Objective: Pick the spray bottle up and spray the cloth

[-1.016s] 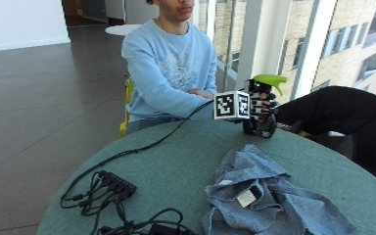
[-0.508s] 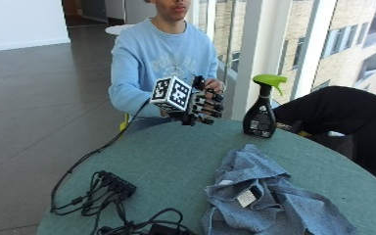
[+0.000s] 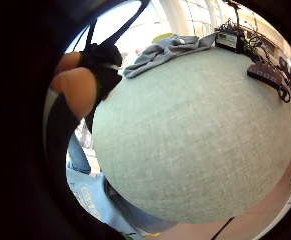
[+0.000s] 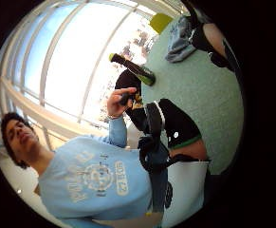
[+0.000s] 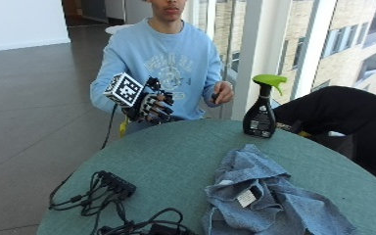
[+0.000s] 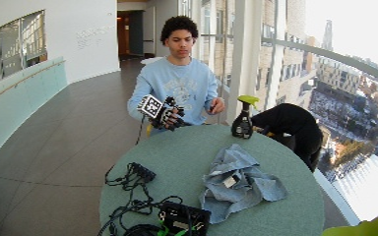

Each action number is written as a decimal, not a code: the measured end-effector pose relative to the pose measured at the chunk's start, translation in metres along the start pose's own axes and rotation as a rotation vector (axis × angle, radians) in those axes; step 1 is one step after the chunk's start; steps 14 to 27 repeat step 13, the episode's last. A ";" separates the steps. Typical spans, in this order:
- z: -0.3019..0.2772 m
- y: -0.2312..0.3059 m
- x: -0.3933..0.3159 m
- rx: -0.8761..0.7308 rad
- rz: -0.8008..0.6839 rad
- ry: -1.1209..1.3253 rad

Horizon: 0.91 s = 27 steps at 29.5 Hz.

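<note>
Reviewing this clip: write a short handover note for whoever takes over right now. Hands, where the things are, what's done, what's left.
Right hand: raised near the chest at the table's near edge, fingers loosely curled, holding nothing.
Bottle: upright on the table at its far edge, untouched.
Cloth: crumpled on the table in front of the bottle, apart from it.
Done: cannot tell from this moment; nothing is in hand.
Left: reach for the bottle, grip it, spray the cloth.

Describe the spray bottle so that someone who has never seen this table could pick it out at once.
Start at the round green table and go to its far edge, by the window. Beyond the crumpled blue cloth the spray bottle stands upright, apart from the cloth. It is the only bottle there: dark body, white label, bright green trigger head.
</note>
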<state>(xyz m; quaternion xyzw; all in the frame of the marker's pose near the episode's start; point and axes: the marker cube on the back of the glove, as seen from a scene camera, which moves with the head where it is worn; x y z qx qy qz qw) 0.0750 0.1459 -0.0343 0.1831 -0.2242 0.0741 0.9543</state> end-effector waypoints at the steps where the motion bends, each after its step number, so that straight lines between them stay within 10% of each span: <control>1: -0.003 0.003 0.001 0.005 0.008 0.004; 27: -0.004 0.030 0.003 0.009 0.008 0.090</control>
